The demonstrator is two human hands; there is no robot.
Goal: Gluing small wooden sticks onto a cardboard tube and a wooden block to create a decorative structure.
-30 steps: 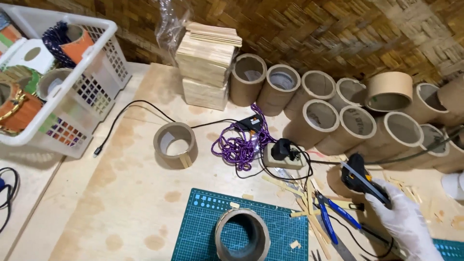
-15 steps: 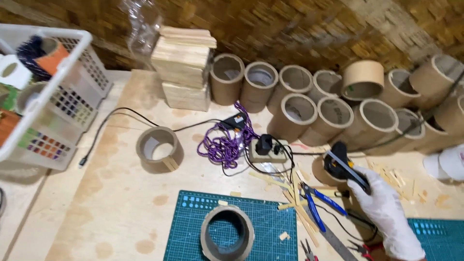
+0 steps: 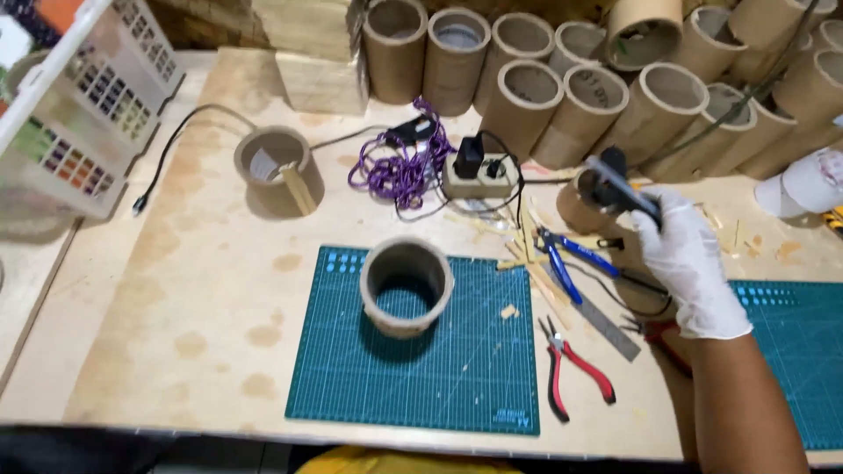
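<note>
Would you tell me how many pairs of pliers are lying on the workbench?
2: red-handled pliers by the green cutting mat's right edge, blue-handled pliers above them, near the gloved right hand. Clutter may hide others.

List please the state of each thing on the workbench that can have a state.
Right hand: gloved, closed around black tool.
Black tool: held up off the bench.
Cardboard ring: upright on green cutting mat, empty.
Red pliers: lying flat, handles apart.
Blue pliers: lying flat.
Power strip: black adapter plugged in.
</note>
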